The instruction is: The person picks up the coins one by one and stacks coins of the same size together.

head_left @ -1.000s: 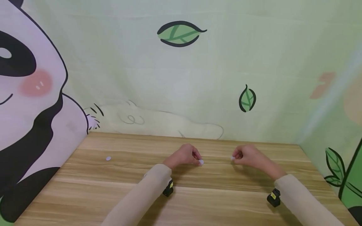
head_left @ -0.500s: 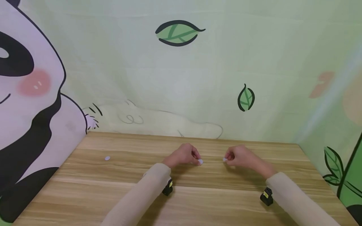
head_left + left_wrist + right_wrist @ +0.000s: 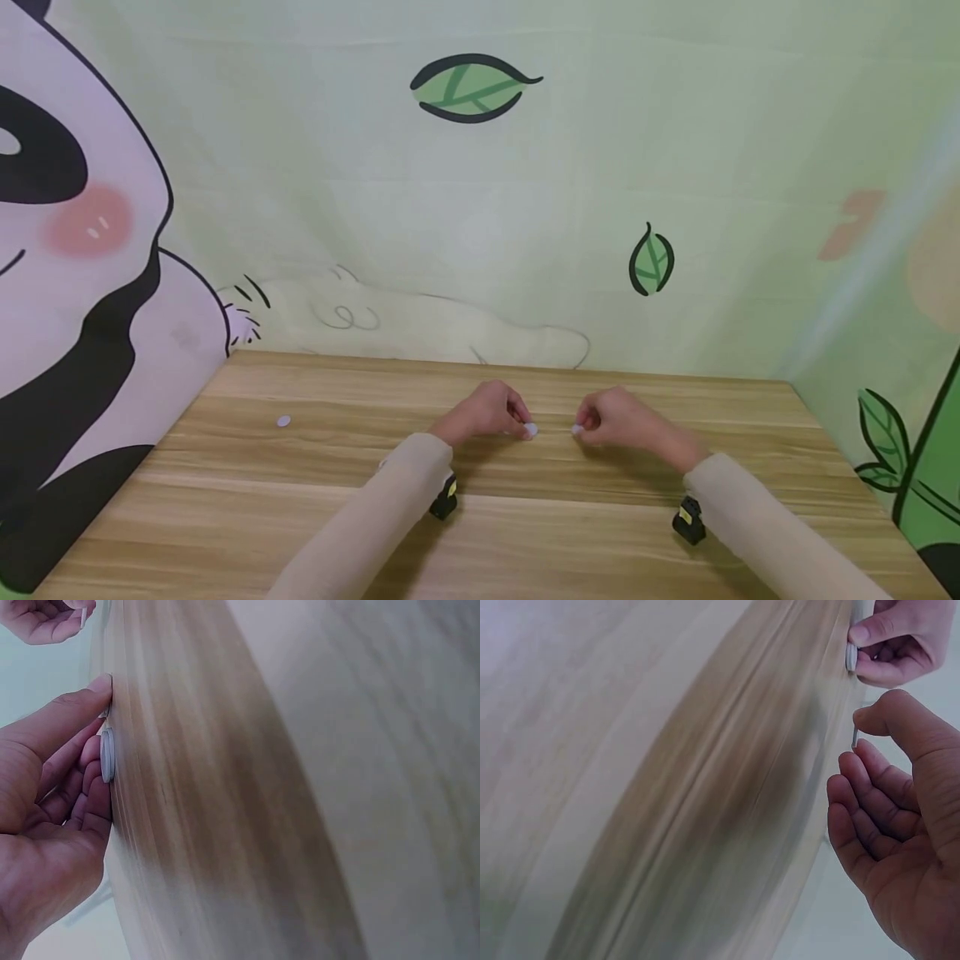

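My left hand pinches a few thin white discs pressed together, low over the wooden table. They seem stacked face to face in the left wrist view; I cannot tell exactly how many. A short gap to the right, my right hand pinches one thin white disc on edge between thumb and index finger, its other fingers loosely curled. The two hands face each other and do not touch. Another white disc lies flat on the table, well to the left of both hands.
The light wooden table ends at a pale green backdrop printed with a panda and leaves. Beige sleeves cover both forearms, and a small black wrist camera hangs at each cuff.
My right hand has moved left with its disc, narrowing the gap between the hands. The left hand stays nearly in place, and the disc on the table has not been touched.
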`<state>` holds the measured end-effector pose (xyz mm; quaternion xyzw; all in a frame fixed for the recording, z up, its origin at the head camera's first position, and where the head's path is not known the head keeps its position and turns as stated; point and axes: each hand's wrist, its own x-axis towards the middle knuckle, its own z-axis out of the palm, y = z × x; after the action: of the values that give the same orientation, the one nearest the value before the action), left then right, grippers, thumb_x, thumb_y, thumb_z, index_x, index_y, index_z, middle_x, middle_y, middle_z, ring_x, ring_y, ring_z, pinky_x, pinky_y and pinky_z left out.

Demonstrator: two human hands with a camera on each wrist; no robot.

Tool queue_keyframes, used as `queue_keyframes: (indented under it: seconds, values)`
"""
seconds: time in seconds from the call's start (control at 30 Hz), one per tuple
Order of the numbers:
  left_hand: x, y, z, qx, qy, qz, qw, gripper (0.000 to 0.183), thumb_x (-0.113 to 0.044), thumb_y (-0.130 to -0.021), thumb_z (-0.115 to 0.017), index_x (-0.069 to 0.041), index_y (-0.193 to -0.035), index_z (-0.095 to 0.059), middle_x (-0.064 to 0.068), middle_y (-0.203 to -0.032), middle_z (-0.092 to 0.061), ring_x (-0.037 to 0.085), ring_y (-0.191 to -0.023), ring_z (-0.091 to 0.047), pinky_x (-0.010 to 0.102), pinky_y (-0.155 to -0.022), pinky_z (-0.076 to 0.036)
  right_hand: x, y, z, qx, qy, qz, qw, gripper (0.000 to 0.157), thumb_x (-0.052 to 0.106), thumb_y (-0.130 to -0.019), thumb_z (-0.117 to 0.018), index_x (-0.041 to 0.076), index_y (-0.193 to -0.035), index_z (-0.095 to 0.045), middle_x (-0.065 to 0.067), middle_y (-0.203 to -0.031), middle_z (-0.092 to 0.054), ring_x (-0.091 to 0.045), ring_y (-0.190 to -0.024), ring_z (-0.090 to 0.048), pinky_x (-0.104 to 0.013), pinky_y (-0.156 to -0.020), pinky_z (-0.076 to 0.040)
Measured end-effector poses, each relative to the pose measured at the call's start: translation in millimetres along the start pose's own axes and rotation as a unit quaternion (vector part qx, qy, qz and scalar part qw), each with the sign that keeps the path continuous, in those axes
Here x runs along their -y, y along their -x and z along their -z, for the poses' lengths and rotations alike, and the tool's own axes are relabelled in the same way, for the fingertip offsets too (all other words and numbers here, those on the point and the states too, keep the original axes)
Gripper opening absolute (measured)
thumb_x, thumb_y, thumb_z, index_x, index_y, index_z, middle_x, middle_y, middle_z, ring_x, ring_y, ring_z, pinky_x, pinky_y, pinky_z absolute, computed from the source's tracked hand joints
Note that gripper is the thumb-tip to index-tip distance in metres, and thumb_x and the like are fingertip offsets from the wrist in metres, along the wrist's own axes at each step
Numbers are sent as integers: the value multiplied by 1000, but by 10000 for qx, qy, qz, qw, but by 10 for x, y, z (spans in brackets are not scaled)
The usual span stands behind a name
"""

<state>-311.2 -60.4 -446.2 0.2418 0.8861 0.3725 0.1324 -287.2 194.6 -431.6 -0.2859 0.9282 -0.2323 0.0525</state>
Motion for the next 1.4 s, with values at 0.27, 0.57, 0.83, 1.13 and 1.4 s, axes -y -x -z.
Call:
queue_keyframes:
  seconds: [0.27,0.57,0.83,1.13,1.4]
  values:
    - [12,-11,0,18,10,-2,10000,13,-13,-79,-88,-8,-86,-79,-5,-77,-70,5,-70,-56,18,-65,-46,104,-68,-54,197,183,-18,9996,10,18,-86,-77,11,-83,-70,8,-73,-63,-4,-68,-55,-23,-64,-48]
    - [30,-29,-7,72,-66,-42,9999,12,-14,-79,-88,-10,-86,-78,-6,-75,-69,5,-70,-55,18,-64,-45,141,-150,-146,85,442,359,9983,11,18,-84,-77,12,-79,-69,10,-69,-60,-1,-65,-51,-21,-62,-46]
    - [-4,-32,-2,179,-173,87,9997,13,-16,-81,-88,-12,-86,-76,-5,-77,-68,7,-72,-56,20,-66,-46,181,-200,-171,133,407,350,9985,12,17,-86,-78,10,-80,-70,9,-69,-59,-3,-65,-50,-22,-62,-45]
    - [-52,-41,12,280,-284,126,9991,13,-16,-83,-86,-11,-87,-75,-4,-78,-67,8,-73,-54,20,-67,-45,194,-191,-175,21,310,307,9990,10,16,-88,-79,9,-83,-72,7,-71,-64,-2,-67,-54,-22,-64,-48]
    - [-28,-44,17,399,-334,41,9986,15,-16,-82,-86,-11,-90,-75,-3,-82,-67,9,-75,-54,22,-69,-46,192,-148,-191,-132,187,383,9990,10,14,-87,-79,6,-85,-73,5,-74,-67,-2,-69,-56,-21,-66,-50]
